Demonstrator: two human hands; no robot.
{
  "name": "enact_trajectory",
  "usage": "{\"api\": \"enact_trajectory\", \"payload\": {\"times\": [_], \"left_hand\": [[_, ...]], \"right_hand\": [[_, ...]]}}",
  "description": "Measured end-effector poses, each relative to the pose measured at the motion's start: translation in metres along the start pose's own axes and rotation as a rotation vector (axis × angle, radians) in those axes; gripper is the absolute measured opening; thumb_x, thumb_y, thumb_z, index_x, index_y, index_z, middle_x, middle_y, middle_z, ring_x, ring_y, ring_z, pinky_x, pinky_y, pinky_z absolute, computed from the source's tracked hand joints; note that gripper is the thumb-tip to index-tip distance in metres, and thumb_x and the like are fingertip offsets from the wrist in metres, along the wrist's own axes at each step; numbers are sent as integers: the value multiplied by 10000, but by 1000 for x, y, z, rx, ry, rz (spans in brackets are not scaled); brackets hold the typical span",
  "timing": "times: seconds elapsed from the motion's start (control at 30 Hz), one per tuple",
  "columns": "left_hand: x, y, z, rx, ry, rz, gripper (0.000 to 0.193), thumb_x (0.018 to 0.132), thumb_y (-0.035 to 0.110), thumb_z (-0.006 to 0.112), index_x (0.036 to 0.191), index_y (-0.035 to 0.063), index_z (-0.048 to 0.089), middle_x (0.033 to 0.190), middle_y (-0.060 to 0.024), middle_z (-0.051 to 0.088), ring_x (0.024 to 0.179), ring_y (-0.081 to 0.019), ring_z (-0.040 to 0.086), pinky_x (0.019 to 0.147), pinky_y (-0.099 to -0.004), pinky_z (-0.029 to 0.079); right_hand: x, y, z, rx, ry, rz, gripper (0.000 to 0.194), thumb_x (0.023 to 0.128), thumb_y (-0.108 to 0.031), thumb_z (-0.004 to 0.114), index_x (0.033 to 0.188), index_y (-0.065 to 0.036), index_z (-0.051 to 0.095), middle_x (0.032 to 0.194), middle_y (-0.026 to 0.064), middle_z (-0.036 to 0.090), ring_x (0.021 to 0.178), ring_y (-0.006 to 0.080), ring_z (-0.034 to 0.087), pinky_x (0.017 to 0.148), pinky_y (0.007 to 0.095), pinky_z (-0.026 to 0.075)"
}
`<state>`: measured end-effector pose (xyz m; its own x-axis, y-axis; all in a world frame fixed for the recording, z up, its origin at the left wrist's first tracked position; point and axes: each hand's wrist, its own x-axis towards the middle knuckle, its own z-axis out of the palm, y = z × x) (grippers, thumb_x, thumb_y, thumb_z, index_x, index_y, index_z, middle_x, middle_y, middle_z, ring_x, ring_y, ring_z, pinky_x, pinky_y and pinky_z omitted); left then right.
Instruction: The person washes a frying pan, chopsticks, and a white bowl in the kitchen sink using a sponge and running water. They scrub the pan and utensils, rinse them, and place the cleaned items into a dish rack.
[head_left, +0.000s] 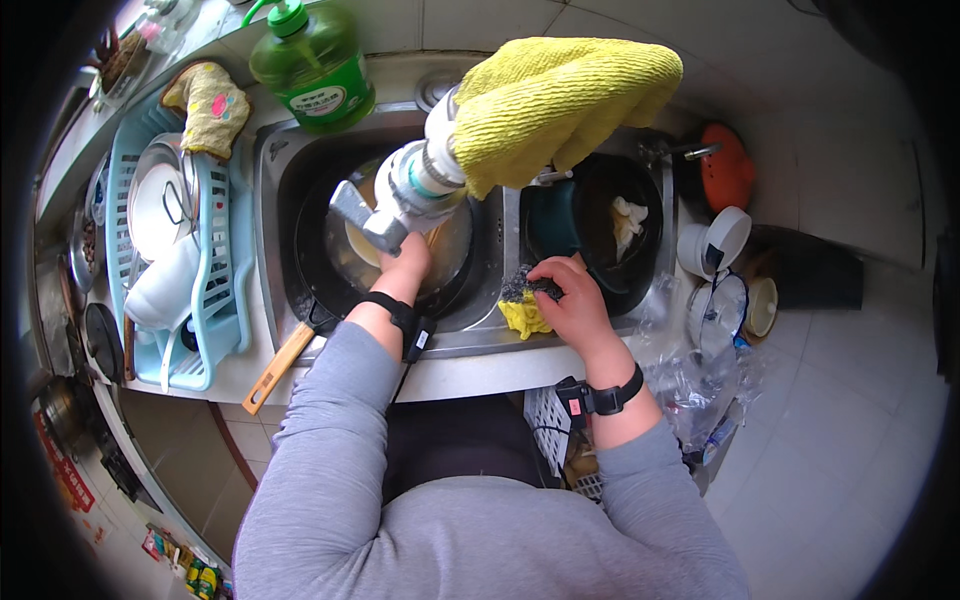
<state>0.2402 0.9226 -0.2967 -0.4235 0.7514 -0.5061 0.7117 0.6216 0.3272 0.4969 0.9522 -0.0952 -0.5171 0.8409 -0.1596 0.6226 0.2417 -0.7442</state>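
Note:
My left hand (409, 259) reaches into the left sink basin; the tap (412, 184) above hides its fingers, so whether it holds anything cannot be seen. About it lie a metal bowl (454, 262) with cloudy water and a dark pan whose wooden handle (277, 367) rests over the sink's front rim. My right hand (574, 300) is at the divider between the basins, its fingers closed on a dark steel wool scourer (516, 285). Just beneath the scourer a crumpled yellow cloth (525, 319) lies on the divider's front end.
A yellow towel (562, 105) drapes over the tap. The right basin holds a dark bin (555, 217) and a white scrap (628, 225). Left stands a blue dish rack (217, 285) with crockery; behind is a green soap bottle (315, 75). White tubs (701, 247) and plastic bags stand right.

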Motion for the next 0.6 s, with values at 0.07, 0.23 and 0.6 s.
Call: {"api": "enact_trajectory", "payload": {"times": [0.07, 0.23, 0.6], "left_hand": [[-11, -7, -19, 53, 24, 82, 318, 805, 356, 725, 973, 85, 721, 852, -126, 718, 836, -308, 690, 743, -417, 525], [-33, -20, -114, -403, -298, 16, 225, 851, 241, 737, 901, 27, 691, 709, -73, 662, 651, -147, 624, 644, -311, 494], [-81, -25, -184, -560, -343, 55, 229, 895, 203, 692, 983, -9, 700, 707, -61, 639, 588, -116, 554, 564, -287, 452]], "right_hand": [[1, 1, 4, -30, 6, -58, 247, 754, -13, 650, 993, -77, 664, 1030, 93, 651, 1008, 307, 612, 873, 361, 504], [4, -7, 24, -35, -10, 4, 331, 786, 9, 637, 1106, -75, 627, 1104, 97, 636, 1038, 288, 614, 921, 356, 486], [81, -60, 165, 354, 347, -50, 276, 805, -52, 735, 1066, -30, 646, 1076, 109, 565, 931, 223, 613, 852, 317, 489]]}}
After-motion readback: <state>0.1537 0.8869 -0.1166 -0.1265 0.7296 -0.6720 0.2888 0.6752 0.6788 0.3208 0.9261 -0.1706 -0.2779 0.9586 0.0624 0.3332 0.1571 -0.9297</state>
